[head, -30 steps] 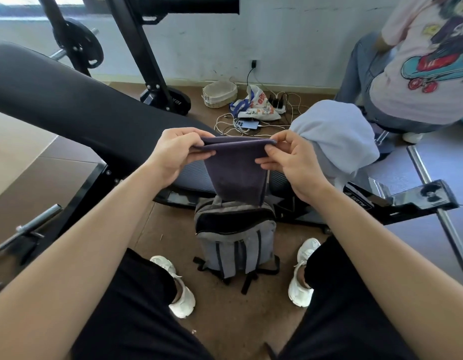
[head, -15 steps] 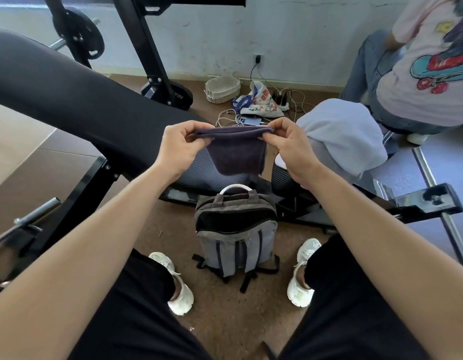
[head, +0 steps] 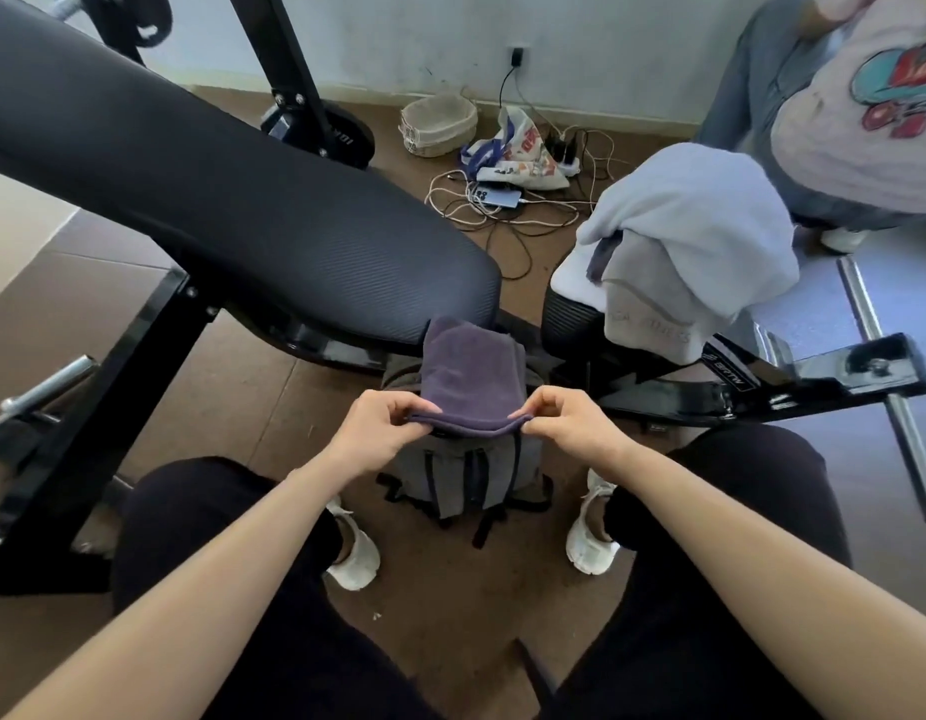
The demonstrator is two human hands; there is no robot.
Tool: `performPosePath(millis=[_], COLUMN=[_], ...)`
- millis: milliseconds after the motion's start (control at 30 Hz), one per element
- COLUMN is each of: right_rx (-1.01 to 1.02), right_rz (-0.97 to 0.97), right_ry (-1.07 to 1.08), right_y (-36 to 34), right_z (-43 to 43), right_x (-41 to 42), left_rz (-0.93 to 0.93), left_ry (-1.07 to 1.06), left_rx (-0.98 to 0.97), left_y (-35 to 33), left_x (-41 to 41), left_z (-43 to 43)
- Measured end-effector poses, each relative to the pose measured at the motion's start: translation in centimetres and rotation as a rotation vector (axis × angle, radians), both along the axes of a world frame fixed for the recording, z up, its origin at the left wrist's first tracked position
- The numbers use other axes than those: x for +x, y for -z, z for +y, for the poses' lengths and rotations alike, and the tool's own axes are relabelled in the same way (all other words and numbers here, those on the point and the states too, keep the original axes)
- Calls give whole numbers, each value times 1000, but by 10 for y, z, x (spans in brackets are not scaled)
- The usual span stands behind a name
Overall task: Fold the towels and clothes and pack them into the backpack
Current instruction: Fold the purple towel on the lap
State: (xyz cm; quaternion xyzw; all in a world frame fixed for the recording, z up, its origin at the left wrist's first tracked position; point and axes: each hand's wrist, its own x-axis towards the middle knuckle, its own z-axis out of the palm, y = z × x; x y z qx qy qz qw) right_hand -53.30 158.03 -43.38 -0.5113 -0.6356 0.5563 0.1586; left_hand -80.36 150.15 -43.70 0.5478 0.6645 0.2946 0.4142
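Towel: dark purple towel (head: 468, 379), folded to a narrow band, soft nap, near edge a rounded fold
Location: draped over the top of the backpack (head: 466, 478), which stands upright on the floor between the feet
Long axis: runs straight away from the person, toward the bench pad (head: 242, 200)
Left hand (head: 382, 433): pinches the near left corner
Right hand (head: 567, 428): pinches the near right corner
Nearer hand: neither – both level at the near edge
Backpack mouth: hidden under the towel – cannot tell if open
Judgement: next move likely straight down
Outstanding: pale clothes pile (head: 694, 236), well apart to the right
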Motion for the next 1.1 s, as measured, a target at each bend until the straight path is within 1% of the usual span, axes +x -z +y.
performPosePath(millis=[133, 267, 333, 467, 700, 800, 833, 867, 933, 1000, 1100], right_rx=[67, 144, 188, 258, 261, 233, 196, 161, 112, 80, 86], right_rz=[-20, 14, 22, 13, 44, -11, -38, -95, -250, -321, -390], right_ry=[9, 104, 148, 254, 389, 398, 380, 352, 285, 234, 156], right_y=[4, 8, 10, 10, 26, 34, 38, 42, 49, 52, 55], right_z=[14, 36, 53, 87, 141, 157, 160, 162, 160, 154, 140], right_x=[1, -6, -12, -31, -56, -61, -62, -61, -59, -58, -58], left_rz=[-92, -24, -33, -82, -146, -199, -178, -113, -17, 9, 76], left_ry=[-40, -83, -153, -256, -390, -439, -451, -462, -490, -506, -507], left_rx=[-39, 86, 128, 151, 187, 118, 72, 24, -46, -54, -82], left_y=[4, 9, 9, 11, 21, 33, 38, 41, 44, 45, 47], left_x=[-2, -13, -15, -14, -18, -16, -15, -15, -12, -10, -10], left_z=[9, 36, 55, 96, 150, 161, 162, 162, 158, 154, 147])
